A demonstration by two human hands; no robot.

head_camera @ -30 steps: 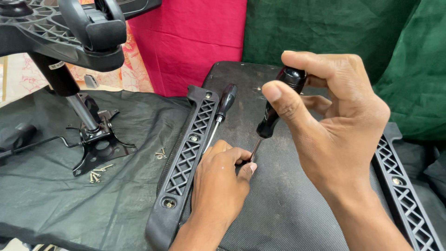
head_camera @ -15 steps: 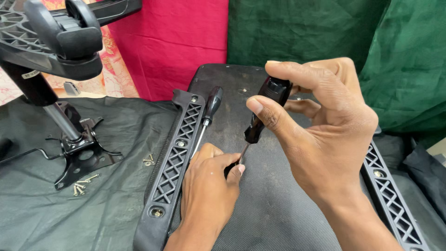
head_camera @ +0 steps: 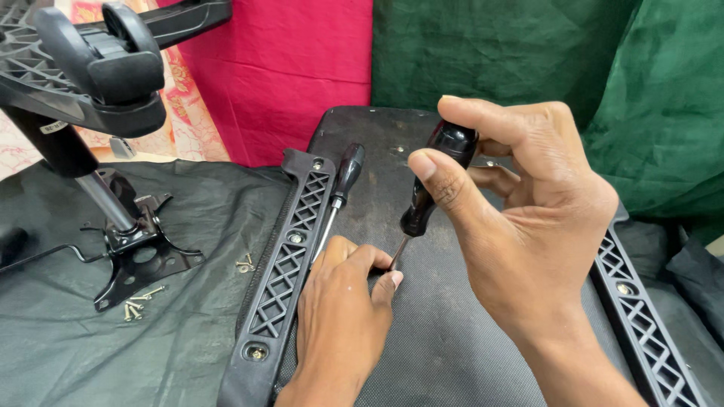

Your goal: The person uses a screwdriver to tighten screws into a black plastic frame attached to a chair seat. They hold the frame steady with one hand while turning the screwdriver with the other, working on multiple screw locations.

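Head view: R hand (head_camera: 528,218) grips screwdriver (head_camera: 437,177) upright; L hand (head_camera: 343,320) fingers pinch tip.

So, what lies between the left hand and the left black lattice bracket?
In the head view, a second screwdriver lies on the seat base, between the left hand and the bracket, beside the bracket.

Right hand (head_camera: 528,226) raised, fingers curled closed, thumb (head_camera: 445,188) pressed forward, wrist bent. Left hand (head_camera: 339,324) lower, palm down, fingertips pinched together, forearm entering from bottom.
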